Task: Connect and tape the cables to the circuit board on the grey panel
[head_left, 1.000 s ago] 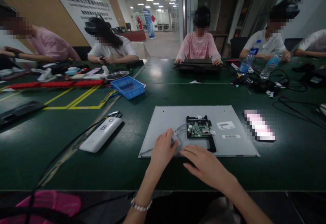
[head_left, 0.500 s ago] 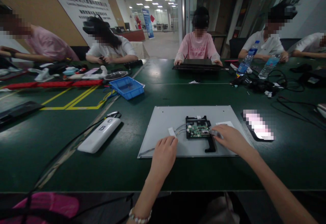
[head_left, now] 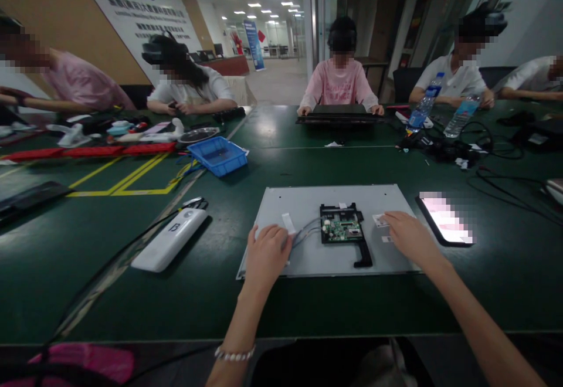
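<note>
A flat grey metal panel lies on the table before me. Fixed near its middle is a green circuit board in a black bracket. Thin grey cables run left from the board to my left hand, whose bent fingers close around them over the panel's left side; the fingertips are partly hidden. Just beyond those fingers a white strip of tape sticks up. On the panel's right side, my right hand has its fingers stretched out, the tips at a white label.
Right of the panel lies a phone with a lit screen. To the left are a white power bank with a cable and a blue plastic tray. Water bottles and tangled black cables stand far right. Several people sit opposite.
My right hand has moved off the board's right edge to the label. My left hand has shifted left, and the grey cables now bow toward me. The view has tilted slightly.
</note>
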{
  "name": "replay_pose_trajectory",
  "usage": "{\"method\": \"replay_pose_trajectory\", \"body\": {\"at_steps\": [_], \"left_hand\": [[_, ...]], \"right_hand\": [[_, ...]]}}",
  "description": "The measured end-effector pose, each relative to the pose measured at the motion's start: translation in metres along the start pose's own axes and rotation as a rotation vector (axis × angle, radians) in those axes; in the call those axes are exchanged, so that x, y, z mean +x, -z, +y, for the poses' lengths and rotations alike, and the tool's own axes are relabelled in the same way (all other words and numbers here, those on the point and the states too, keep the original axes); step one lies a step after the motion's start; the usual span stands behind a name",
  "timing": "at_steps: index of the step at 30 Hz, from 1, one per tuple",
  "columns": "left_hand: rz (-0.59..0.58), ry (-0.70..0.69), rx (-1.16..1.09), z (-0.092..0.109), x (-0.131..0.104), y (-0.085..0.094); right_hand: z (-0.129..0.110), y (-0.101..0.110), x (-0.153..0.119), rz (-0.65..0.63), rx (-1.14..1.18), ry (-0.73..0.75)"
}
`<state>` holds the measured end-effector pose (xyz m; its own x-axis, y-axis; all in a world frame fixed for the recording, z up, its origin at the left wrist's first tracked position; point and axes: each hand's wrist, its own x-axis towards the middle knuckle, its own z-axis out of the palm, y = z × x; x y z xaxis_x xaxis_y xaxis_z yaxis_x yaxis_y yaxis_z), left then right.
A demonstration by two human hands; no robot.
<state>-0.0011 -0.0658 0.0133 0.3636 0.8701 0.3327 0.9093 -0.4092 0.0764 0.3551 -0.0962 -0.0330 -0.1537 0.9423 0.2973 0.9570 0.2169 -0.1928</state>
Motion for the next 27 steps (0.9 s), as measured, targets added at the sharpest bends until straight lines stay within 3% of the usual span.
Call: {"method": "replay_pose_trajectory", "body": {"at_steps": [6,9,13,17,22,27], "left_hand": [[0.048,0.038,-0.056,0.001,-0.003,-0.002],[0.032,0.028,-0.077,0.001,-0.003,-0.002],[0.008,-0.013,-0.093,0.001,-0.003,-0.004],[0.022,-0.031,-0.089,0.000,-0.005,-0.006],[0.066,-0.049,-0.090,-0.001,-0.006,-0.009],[0.099,-0.069,-0.101,0.000,-0.004,-0.009]], "right_hand": [[-0.032,0.012,0.050,-0.001,0.173,0.079],[-0.049,0.004,0.080,-0.078,0.212,0.192],[-0.057,-0.014,0.101,-0.140,0.147,0.159],[-0.055,-0.017,0.103,-0.107,0.097,0.096],[-0.037,0.003,0.089,0.090,-0.046,-0.006],[-0.009,-0.002,0.069,-0.014,-0.035,-0.036]]}}
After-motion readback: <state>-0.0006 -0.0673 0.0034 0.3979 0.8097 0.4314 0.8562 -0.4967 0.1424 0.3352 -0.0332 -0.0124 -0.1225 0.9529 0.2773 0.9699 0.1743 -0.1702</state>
